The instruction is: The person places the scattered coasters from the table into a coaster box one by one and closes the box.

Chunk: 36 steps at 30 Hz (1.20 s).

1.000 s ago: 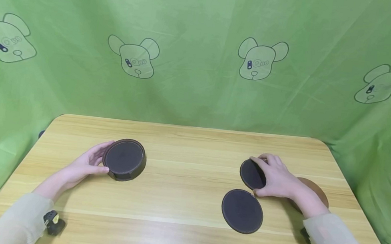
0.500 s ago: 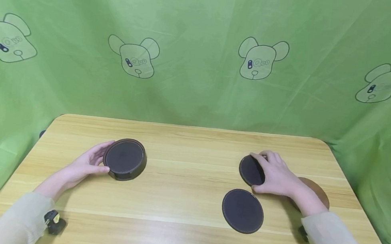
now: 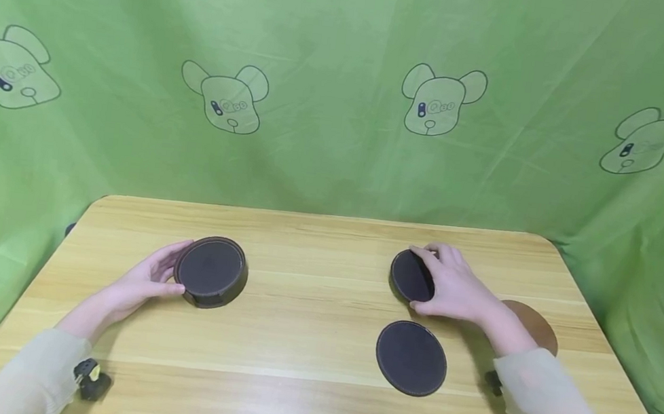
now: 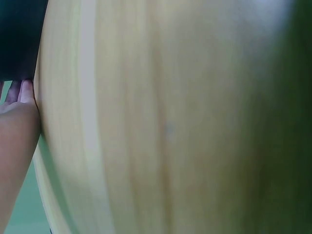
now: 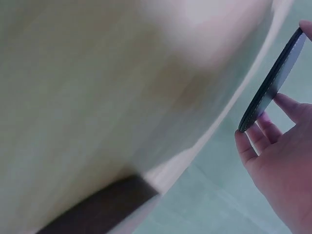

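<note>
My left hand [image 3: 145,281] grips the left side of a round, dark brown coaster holder [image 3: 212,272], fingers behind and thumb in front; a dark coaster face fills its top. In the left wrist view, only a dark part of the holder [image 4: 18,39] shows above the fingertips. Over the right half of the table, my right hand [image 3: 452,285] pinches a dark round coaster [image 3: 410,276] by its edge and holds it tilted. The right wrist view shows this coaster [image 5: 273,78] edge-on, with pale stitching. A second dark coaster [image 3: 411,358] lies flat in front of that hand.
A brown round piece [image 3: 533,327] lies at the right, partly hidden by the right forearm. Beneath everything is a light wooden table [image 3: 304,340] with rounded far corners. Green fabric [image 3: 325,158] with bear-head outlines hangs behind and at both sides.
My right hand has moved left and slightly farther back, carrying the tilted coaster. The left hand, the holder and the flat coaster have stayed in place.
</note>
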Each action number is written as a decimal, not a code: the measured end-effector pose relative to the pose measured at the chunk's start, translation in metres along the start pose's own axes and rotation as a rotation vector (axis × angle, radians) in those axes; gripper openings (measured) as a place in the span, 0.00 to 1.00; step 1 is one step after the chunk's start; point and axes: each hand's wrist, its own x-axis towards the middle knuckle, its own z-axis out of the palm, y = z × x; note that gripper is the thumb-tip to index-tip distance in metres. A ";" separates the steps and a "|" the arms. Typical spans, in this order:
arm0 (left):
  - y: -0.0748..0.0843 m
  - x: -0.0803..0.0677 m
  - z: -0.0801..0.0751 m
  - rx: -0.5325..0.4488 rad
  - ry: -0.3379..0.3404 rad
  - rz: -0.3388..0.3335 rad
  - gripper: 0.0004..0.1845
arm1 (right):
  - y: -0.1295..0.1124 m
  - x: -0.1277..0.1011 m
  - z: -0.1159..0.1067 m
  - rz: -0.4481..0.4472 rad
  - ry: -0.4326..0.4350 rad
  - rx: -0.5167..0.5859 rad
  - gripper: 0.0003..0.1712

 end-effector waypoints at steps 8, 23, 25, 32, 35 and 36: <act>-0.004 -0.001 -0.001 0.013 -0.002 -0.003 0.49 | -0.017 0.019 0.001 -0.020 0.008 0.036 0.62; -0.001 -0.001 0.001 -0.015 -0.008 0.028 0.48 | -0.058 0.057 0.000 -0.076 0.011 0.079 0.64; -0.001 -0.001 0.001 -0.017 -0.009 0.031 0.48 | -0.062 0.061 0.000 -0.081 0.013 0.089 0.64; 0.000 0.000 0.001 -0.017 -0.010 0.031 0.48 | -0.073 0.070 0.002 -0.109 0.029 0.101 0.63; 0.000 0.000 0.002 -0.011 -0.010 0.025 0.48 | -0.078 0.073 0.002 -0.121 0.031 0.106 0.62; 0.000 0.000 0.002 -0.010 -0.011 0.023 0.48 | -0.080 0.074 0.002 -0.122 0.031 0.110 0.63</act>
